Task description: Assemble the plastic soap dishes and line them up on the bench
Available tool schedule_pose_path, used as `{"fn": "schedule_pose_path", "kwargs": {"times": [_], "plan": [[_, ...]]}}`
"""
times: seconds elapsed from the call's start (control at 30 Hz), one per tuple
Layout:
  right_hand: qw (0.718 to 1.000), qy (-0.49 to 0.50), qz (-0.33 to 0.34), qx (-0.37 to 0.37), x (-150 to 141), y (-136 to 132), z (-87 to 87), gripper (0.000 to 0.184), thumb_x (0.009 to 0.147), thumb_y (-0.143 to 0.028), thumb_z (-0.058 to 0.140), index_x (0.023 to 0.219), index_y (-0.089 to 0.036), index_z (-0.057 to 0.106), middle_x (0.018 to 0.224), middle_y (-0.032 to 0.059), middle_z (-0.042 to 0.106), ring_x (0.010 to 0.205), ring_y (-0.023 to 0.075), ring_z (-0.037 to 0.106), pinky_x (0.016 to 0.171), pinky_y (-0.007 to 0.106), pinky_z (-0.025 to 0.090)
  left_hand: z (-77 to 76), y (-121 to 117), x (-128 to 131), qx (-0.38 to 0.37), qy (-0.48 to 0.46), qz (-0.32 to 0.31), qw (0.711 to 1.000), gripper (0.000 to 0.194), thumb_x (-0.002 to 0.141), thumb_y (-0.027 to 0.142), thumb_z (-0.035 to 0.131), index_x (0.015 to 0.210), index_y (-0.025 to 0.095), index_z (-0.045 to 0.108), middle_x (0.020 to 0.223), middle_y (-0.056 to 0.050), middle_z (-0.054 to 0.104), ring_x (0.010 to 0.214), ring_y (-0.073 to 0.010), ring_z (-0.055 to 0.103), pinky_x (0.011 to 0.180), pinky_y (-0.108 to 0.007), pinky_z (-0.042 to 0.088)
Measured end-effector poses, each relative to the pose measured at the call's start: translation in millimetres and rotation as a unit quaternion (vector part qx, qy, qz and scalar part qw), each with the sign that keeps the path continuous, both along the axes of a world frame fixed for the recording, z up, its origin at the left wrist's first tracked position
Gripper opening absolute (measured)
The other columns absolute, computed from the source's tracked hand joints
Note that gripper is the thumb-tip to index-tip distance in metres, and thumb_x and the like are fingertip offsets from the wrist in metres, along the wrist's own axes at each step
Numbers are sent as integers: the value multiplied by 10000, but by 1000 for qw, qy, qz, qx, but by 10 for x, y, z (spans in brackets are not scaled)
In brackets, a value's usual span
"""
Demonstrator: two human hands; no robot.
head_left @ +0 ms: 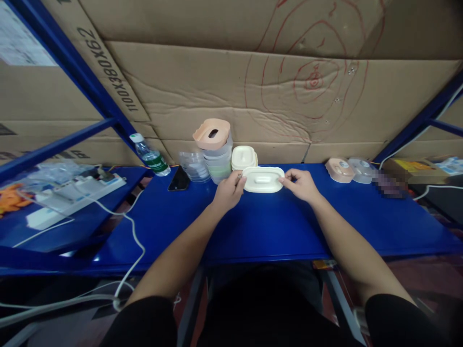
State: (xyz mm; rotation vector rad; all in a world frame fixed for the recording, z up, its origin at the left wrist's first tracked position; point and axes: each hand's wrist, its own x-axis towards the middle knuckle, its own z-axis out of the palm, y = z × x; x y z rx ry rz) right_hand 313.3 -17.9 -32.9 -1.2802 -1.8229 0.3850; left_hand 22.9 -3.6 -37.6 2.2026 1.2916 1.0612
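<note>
Between my two hands is a cream plastic lid [263, 186] with a raised oblong middle. My left hand [230, 190] pinches its left end between thumb and fingers. At the opposite end, my right hand [299, 184] grips the rim the same way. Just behind the lid stands a small stack of cream lids [243, 156]. Left of that rises a tall stack of pale tubs [218, 166], topped by a peach-coloured piece [212, 134] with a dark oval slot. Clear plastic containers [194, 167] stand beside the tubs.
A water bottle [152, 156] and a black phone [179, 179] are on the blue table [267, 231], left of the stacks. Two closed boxes, one peach [339, 170] and one translucent [361, 171], sit at right. Power strips [75, 200] and white cables lie far left. Cardboard [217, 82] walls the back.
</note>
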Motion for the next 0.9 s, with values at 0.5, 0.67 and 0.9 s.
{"fn": "schedule_pose_path", "kwargs": {"times": [0.5,0.67,0.9], "plan": [[893,-365,55,-259,-111,59,-127,466,965,-522,509,655,-197,628,724,57,688,657,176,581,563,299,282,-135,-62,115,-19,393,30,919,421,994,419,462,827,176,764,912,-147,770,902,-299,737,769,-391,560],[891,-353,89,-270,-106,87,-173,516,988,-563,490,679,-192,672,752,66,719,660,177,609,572,294,317,-170,-13,62,-12,321,31,946,322,918,429,628,698,206,700,791,-96,742,792,-274,722,708,-366,540],[891,-361,71,-267,-121,56,-124,517,987,-581,485,706,-196,684,749,70,713,656,178,608,565,289,301,51,89,-74,124,102,131,978,228,925,429,639,954,229,744,833,-53,735,825,-215,694,745,-314,522]]}}
